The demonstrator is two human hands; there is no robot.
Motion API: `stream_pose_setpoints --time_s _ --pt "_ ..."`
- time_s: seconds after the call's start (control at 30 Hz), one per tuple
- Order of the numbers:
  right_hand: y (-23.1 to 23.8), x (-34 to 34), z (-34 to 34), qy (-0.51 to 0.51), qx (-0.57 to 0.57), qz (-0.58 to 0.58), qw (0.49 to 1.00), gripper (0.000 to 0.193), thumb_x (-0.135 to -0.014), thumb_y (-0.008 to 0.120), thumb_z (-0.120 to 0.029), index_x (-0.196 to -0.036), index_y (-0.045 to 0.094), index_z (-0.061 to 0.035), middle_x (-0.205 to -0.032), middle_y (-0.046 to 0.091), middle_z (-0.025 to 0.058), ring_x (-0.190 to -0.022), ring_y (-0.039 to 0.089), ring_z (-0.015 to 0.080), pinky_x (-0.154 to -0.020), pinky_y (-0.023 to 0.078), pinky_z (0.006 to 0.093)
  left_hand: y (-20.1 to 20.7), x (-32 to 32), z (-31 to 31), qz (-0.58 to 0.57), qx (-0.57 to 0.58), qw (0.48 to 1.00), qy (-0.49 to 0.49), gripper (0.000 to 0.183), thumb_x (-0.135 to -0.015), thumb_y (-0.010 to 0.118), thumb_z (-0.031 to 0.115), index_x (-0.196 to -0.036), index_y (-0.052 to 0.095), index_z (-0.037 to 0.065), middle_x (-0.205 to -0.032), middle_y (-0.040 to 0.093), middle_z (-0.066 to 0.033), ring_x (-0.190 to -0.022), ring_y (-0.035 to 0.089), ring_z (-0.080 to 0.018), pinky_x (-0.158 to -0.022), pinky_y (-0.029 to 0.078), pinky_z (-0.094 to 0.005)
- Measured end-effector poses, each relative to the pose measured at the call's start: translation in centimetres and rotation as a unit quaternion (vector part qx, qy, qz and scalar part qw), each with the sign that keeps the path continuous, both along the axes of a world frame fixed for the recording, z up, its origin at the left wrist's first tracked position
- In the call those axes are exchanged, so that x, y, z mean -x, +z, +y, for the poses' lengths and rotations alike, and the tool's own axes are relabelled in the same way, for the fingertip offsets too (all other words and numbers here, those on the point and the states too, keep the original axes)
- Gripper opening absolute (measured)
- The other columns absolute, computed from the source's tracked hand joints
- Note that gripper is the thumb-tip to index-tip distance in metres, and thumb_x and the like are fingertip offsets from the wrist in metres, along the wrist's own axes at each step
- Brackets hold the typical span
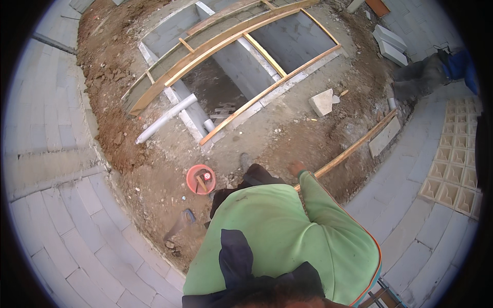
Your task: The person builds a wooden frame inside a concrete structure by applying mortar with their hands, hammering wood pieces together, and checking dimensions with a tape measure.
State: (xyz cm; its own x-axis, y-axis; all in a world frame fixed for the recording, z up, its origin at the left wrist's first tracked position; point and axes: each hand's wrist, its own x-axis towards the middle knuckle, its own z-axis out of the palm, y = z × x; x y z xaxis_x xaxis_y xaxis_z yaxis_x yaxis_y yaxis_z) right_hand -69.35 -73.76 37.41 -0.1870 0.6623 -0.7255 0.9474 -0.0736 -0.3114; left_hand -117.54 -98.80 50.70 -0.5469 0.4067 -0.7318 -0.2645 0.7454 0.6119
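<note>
My right hand (296, 168), at the end of a green sleeve, hangs low in front of me, beside a long wooden board (354, 145). The board runs from under my right forearm toward the far right. The hand is small and soft in the picture, so how its fingers lie is unclear. My left hand is out of sight. To the left of my dark trouser legs stands a pink bucket (190, 179) with a hammer (201, 183) and a small red-and-white round thing in it. Below the bucket a handsaw (177, 227) lies on the dirt, its handle blue.
Ahead are open block-walled pits edged with wooden form boards (272, 95). A white pipe (167, 118) lies at their left corner. A pale block (322, 102) and a trowel (337, 97) rest on the ground. Another person's legs (421, 77) show at right, near patterned vent blocks (454, 159).
</note>
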Motion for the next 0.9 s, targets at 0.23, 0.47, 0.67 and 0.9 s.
stream_pose_setpoints --time_s 0.23,0.47,0.67,0.9 --pt "3.9 3.4 2.9 -0.104 0.000 0.049 0.993 0.047 -0.090 0.056 -0.037 -0.124 0.065 -0.0051 -0.133 0.058 0.0219 -0.125 0.053 0.0383 -0.107 0.041 0.0443 0.1 -0.8 0.0 -0.001 -0.002 1.000 0.006 0.044 -0.092 0.058 0.036 -0.122 0.062 0.004 -0.112 0.066 -0.0219 -0.097 0.066 -0.0334 -0.082 0.051 -0.0423" --pt "4.5 1.5 3.2 -0.226 -0.005 0.105 0.969 0.050 -0.087 0.059 -0.035 -0.124 0.063 -0.0016 -0.121 0.063 0.0261 -0.117 0.058 0.0400 -0.100 0.045 0.0461 -1.2 -0.6 -2.1 -0.005 0.023 0.998 -0.049 0.051 -0.094 0.059 0.043 -0.122 0.065 0.001 -0.118 0.067 -0.0201 -0.104 0.064 -0.0248 -0.089 0.051 -0.0400" --pt "3.7 0.0 0.9 -0.138 0.037 0.022 0.990 0.048 -0.090 0.058 -0.039 -0.122 0.066 -0.0043 -0.132 0.059 0.0217 -0.124 0.054 0.0389 -0.107 0.040 0.0458 -2.7 -0.6 -3.3 0.015 0.042 0.995 -0.084 0.049 -0.093 0.059 0.041 -0.121 0.066 0.002 -0.115 0.067 -0.0198 -0.102 0.064 -0.0256 -0.087 0.051 -0.0404" --pt "0.3 -2.5 0.9 0.155 -0.029 -0.006 0.987 0.048 -0.090 0.057 -0.040 -0.123 0.066 -0.0058 -0.134 0.058 0.0208 -0.125 0.053 0.0381 -0.108 0.040 0.0447 -3.6 -1.7 -3.7 0.019 0.042 0.992 -0.115 0.046 -0.092 0.059 0.040 -0.119 0.066 0.003 -0.113 0.067 -0.0196 -0.100 0.064 -0.0266 -0.085 0.051 -0.0408"
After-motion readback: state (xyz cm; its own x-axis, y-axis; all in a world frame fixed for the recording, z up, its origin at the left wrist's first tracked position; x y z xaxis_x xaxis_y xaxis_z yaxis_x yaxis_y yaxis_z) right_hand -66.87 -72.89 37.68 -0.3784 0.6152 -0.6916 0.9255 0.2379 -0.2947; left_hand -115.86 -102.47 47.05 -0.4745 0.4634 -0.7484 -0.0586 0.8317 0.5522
